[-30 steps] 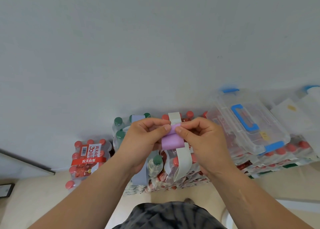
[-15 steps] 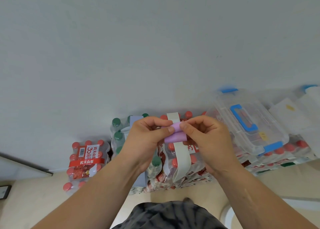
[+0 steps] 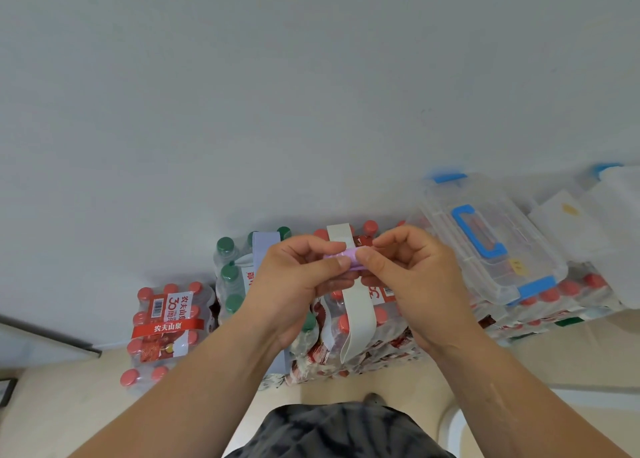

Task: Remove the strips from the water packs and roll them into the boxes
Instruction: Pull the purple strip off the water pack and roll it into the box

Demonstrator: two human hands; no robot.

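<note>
A purple strip (image 3: 350, 259), wound into a small tight roll, is pinched between my left hand (image 3: 300, 281) and my right hand (image 3: 408, 277) at chest height above the water packs. Under my hands a white strip (image 3: 356, 315) still runs over a red-capped water pack (image 3: 360, 340). A pale blue strip (image 3: 266, 244) lies over the green-capped pack (image 3: 230, 277) to its left. A clear box with blue handle and latches (image 3: 491, 239) sits shut on packs at the right.
A separate red-capped pack (image 3: 166, 322) stands at the left by the wall. More translucent boxes (image 3: 609, 229) rest on packs at the far right. The grey wall rises just behind everything; beige floor lies in front.
The hanging purple tail has been wound up, so the strip went from a loose flap to a compact roll between my fingertips. My hands rose slightly.
</note>
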